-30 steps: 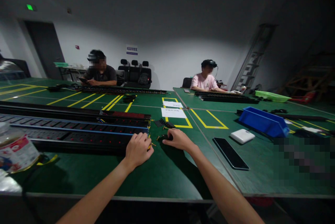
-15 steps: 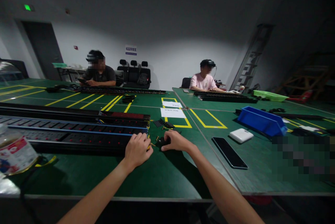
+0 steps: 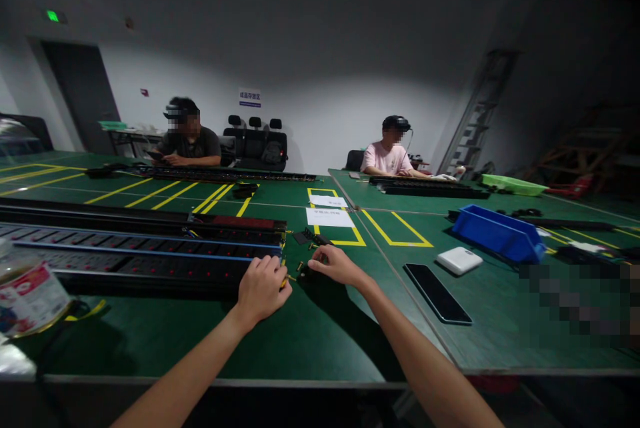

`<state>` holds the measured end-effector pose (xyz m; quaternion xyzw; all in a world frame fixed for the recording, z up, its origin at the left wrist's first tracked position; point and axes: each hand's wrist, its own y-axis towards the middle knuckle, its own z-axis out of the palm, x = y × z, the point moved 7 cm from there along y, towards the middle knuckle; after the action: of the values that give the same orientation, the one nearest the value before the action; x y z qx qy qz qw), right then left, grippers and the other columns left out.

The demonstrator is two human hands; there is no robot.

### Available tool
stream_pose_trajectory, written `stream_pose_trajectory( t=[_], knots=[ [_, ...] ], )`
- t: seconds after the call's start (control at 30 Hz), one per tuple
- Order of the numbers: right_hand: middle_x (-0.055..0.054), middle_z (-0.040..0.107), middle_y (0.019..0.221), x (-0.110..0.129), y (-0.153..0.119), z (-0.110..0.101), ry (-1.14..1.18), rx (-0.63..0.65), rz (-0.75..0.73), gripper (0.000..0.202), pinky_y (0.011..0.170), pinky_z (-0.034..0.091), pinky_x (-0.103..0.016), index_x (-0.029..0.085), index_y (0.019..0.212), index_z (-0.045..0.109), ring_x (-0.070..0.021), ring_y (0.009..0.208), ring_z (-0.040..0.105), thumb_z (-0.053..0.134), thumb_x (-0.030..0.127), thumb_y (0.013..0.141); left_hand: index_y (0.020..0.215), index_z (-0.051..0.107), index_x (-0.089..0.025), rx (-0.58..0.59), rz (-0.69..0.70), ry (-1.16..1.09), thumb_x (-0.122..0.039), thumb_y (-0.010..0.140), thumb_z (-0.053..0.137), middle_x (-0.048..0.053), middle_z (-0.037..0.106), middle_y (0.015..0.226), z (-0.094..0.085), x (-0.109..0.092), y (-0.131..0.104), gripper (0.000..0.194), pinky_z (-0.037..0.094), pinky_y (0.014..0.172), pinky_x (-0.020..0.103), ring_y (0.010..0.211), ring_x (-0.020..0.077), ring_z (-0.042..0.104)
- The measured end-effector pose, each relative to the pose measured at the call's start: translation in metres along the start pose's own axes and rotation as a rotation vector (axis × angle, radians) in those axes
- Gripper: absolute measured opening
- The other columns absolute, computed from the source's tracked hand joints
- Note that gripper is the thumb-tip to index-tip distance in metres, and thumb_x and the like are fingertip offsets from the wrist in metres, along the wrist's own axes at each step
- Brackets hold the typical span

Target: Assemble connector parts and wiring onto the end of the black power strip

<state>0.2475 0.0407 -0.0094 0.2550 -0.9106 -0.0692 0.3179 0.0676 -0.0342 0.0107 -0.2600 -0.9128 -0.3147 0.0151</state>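
Note:
My left hand [image 3: 263, 288] rests at the right end of a long black rail assembly [image 3: 150, 267] with blue edges and red dots. Its fingers are curled over something small and yellow, too small to name. Just to the right, my right hand [image 3: 333, 264] is above the green table [image 3: 320, 341], thumb and fingers drawn together; what they hold, if anything, is hidden. Between the hands lie small brass-coloured pieces [image 3: 300, 266]. Small black parts [image 3: 311, 237] lie just beyond my right hand.
A phone [image 3: 437, 293], a white case [image 3: 459, 260] and a blue bin [image 3: 497, 235] are on the right. A labelled tub [image 3: 33, 298] stands at the left. Paper sheets [image 3: 329, 217] lie ahead. Two people [image 3: 187, 141] sit across the table, each with a head-worn device.
My right hand's fingers have come closer together and its fingertips have risen slightly. My left hand has stayed in place at the assembly's end.

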Motion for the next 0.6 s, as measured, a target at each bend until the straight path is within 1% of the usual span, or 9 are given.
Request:
stream_pose_trajectory(
  t=[0.03,0.1,0.2,0.27,0.37,0.5,0.6],
  knots=[
    [-0.004,0.068,0.085,-0.003,0.000,-0.002,-0.031,-0.015,0.033,0.027,0.065,0.040,-0.025,0.017,0.092,0.069,-0.0169,0.076,0.060,0.065,0.043,0.088,0.080,0.065,-0.019,0.001,0.000,0.001,-0.027,0.084,0.060,0.007,0.061,0.087,0.000,0.000,0.000,0.011,0.036,0.077,0.041,0.088,0.0246,0.054],
    [-0.004,0.068,0.083,-0.009,-0.001,-0.002,-0.086,0.000,0.101,0.025,0.062,0.039,-0.025,0.018,0.096,0.070,-0.0172,0.073,0.060,0.067,0.040,0.086,0.080,0.065,-0.019,0.003,0.001,0.000,-0.027,0.084,0.060,0.007,0.062,0.087,0.000,0.000,0.000,0.011,0.036,0.077,0.041,0.088,0.0244,0.054],
    [-0.005,0.071,0.082,-0.013,-0.003,0.001,-0.096,0.093,0.152,0.027,0.062,0.040,-0.026,0.018,0.096,0.072,-0.0189,0.073,0.063,0.065,0.042,0.087,0.079,0.065,-0.019,0.003,-0.002,-0.005,-0.027,0.085,0.060,0.007,0.062,0.087,0.000,0.000,0.000,0.011,0.036,0.077,0.040,0.088,0.0241,0.054],
    [-0.007,0.072,0.085,-0.013,-0.004,0.003,-0.075,0.142,0.160,0.030,0.065,0.043,-0.027,0.017,0.096,0.073,-0.0203,0.077,0.065,0.063,0.044,0.089,0.079,0.065,-0.019,0.002,-0.004,-0.011,-0.027,0.085,0.060,0.007,0.061,0.087,0.000,0.001,0.000,0.011,0.037,0.076,0.041,0.087,0.0239,0.054],
    [-0.008,0.074,0.088,-0.015,-0.004,0.004,-0.048,0.182,0.169,0.032,0.067,0.045,-0.027,0.017,0.100,0.073,-0.0212,0.079,0.067,0.063,0.045,0.089,0.080,0.065,-0.019,-0.002,-0.003,-0.020,-0.027,0.084,0.060,0.007,0.061,0.086,-0.001,0.001,0.000,0.011,0.037,0.075,0.041,0.087,0.0238,0.054],
    [-0.007,0.073,0.089,-0.018,-0.006,0.005,0.015,0.226,0.159,0.030,0.065,0.045,-0.026,0.016,0.104,0.071,-0.0196,0.079,0.067,0.065,0.041,0.088,0.080,0.065,-0.019,-0.006,0.005,-0.030,-0.025,0.085,0.058,0.008,0.061,0.087,-0.002,0.000,0.000,0.011,0.037,0.075,0.040,0.087,0.0239,0.054],
    [-0.003,0.069,0.085,-0.020,-0.008,0.008,0.023,0.276,0.150,0.037,0.059,0.041,-0.024,0.017,0.111,0.067,-0.0170,0.072,0.063,0.075,0.037,0.081,0.079,0.065,-0.018,-0.007,0.006,-0.036,-0.025,0.085,0.058,0.008,0.061,0.087,-0.002,0.000,0.000,0.011,0.037,0.075,0.040,0.086,0.0239,0.054]
  ],
)
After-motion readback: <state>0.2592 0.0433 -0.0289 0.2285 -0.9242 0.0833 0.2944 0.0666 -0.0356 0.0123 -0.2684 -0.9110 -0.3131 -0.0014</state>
